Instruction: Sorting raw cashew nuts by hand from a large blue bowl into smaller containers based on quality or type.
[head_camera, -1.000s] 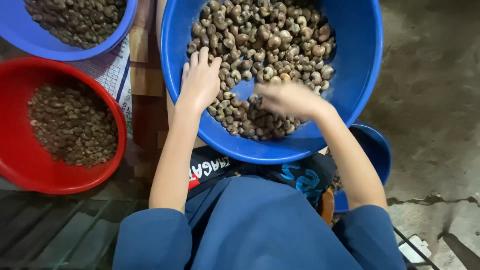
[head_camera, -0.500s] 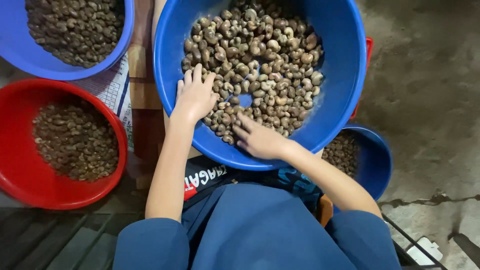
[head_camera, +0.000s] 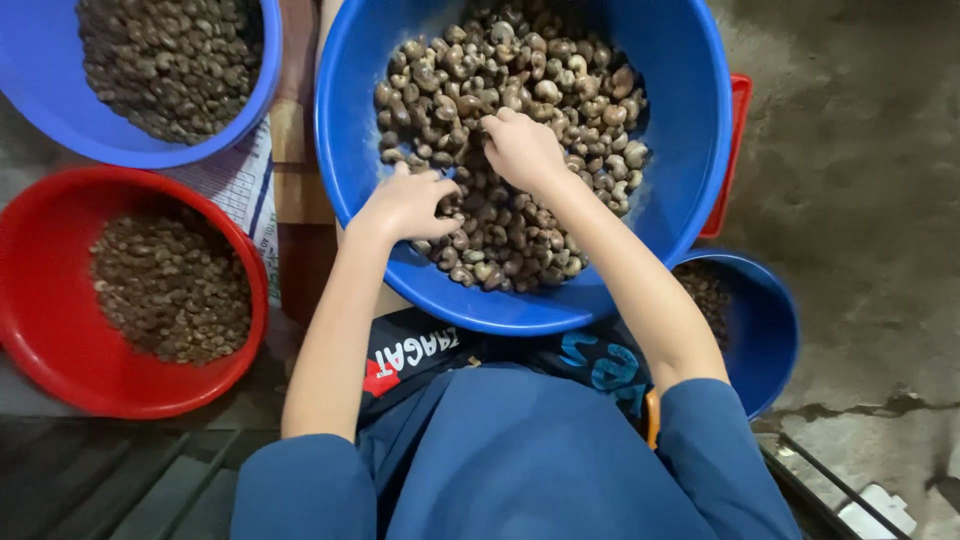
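A big blue basin (head_camera: 690, 150) in front of me holds a heap of grey-brown cashew nuts (head_camera: 560, 100). My left hand (head_camera: 405, 205) lies on the nuts at the basin's near left side, fingers curled into the pile. My right hand (head_camera: 522, 150) is in the middle of the heap, fingers bent down among the nuts. Whether either hand grips any nuts is hidden by the fingers.
A red basin (head_camera: 60, 370) of small dark nuts sits at the left. Another blue basin (head_camera: 230, 130) of nuts is at the top left. A smaller blue bowl (head_camera: 765, 340) with nuts stands at the right, a red tray edge (head_camera: 725, 170) behind it. Concrete floor lies to the right.
My right hand has moved from the near edge of the heap up to its middle. My left hand has curled its fingers and shifted slightly inward. The view has tilted.
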